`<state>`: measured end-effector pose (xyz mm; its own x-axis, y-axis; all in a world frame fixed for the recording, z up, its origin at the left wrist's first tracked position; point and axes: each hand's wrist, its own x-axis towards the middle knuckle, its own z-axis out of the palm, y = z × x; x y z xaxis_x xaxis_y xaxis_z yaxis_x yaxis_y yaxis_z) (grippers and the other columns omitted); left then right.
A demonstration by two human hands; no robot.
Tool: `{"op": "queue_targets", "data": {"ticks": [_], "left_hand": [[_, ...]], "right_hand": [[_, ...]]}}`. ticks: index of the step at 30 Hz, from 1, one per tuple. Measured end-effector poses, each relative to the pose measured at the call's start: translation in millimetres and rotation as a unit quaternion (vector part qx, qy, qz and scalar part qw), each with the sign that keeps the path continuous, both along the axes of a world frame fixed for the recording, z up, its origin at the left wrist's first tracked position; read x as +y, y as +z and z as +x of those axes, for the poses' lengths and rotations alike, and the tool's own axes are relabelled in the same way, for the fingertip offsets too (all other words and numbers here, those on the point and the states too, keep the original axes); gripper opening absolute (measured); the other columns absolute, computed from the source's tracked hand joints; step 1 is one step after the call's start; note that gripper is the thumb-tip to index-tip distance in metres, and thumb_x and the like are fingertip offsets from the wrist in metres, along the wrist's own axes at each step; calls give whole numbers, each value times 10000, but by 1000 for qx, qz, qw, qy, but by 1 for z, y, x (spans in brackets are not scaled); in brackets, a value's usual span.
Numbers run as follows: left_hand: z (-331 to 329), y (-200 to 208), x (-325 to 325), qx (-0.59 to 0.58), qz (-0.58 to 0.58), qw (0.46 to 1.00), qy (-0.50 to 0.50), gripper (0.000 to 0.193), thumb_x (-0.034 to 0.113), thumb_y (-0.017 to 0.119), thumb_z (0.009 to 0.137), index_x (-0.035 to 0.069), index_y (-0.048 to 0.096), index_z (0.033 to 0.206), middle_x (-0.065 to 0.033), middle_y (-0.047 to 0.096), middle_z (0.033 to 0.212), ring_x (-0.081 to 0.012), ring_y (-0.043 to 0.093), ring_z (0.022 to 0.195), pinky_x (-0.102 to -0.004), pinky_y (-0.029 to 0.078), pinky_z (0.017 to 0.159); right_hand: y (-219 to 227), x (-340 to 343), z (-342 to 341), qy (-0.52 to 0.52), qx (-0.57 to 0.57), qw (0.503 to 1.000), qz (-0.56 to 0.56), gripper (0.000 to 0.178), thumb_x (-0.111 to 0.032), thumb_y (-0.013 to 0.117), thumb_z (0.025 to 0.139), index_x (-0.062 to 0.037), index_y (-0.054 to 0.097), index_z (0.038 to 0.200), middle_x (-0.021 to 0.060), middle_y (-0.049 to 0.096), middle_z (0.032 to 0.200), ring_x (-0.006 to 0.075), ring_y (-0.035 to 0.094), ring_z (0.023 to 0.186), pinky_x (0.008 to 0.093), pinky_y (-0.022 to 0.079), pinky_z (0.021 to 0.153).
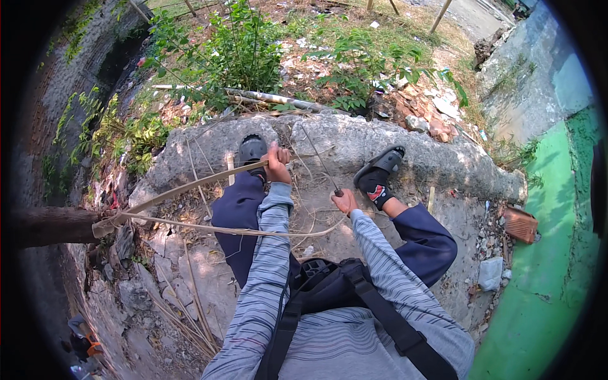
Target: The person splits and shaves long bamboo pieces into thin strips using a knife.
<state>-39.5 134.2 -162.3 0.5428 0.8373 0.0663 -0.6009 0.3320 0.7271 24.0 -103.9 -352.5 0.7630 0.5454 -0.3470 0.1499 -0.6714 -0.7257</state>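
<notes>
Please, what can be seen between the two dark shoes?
In the head view, the left hand and the thin-bladed tool in the right hand appear between left shoe and right shoe, with concrete behind.

Head-worn fisheye looking down over torso (348, 339), close; outermost parts hard to tell.

Through my feed I see rough grey ground (467, 218) in dappled sunlight, a stony ledge (443, 159) across it, leafy shrubs (250, 54) beyond, a green-painted surface (541, 209) at right.
</notes>
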Motion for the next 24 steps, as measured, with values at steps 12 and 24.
{"op": "queue_targets", "data": {"ticks": [12, 24], "left_hand": [[-27, 29, -16, 61, 38, 997, -40, 483, 194, 507, 997, 133, 315, 558, 39, 242, 492, -74, 200, 461, -295, 204, 476], [-17, 85, -37, 271, 180, 940, -106, 526, 457, 582, 948, 116, 445, 571, 34, 369, 516, -92, 338, 485, -341, 284, 482]], "right_hand": [[34, 3, -14, -106, 160, 981, 33, 202, -186, 659, 798, -10, 626, 707, 57, 576, 558, 147, 540, 454, 330, 406, 427], [48, -56, -122, -177, 363, 909, 100, 164, -147, 646, 862, -109, 491, 824, -15, 421, 561, 123, 403, 397, 287, 357, 374]]}}
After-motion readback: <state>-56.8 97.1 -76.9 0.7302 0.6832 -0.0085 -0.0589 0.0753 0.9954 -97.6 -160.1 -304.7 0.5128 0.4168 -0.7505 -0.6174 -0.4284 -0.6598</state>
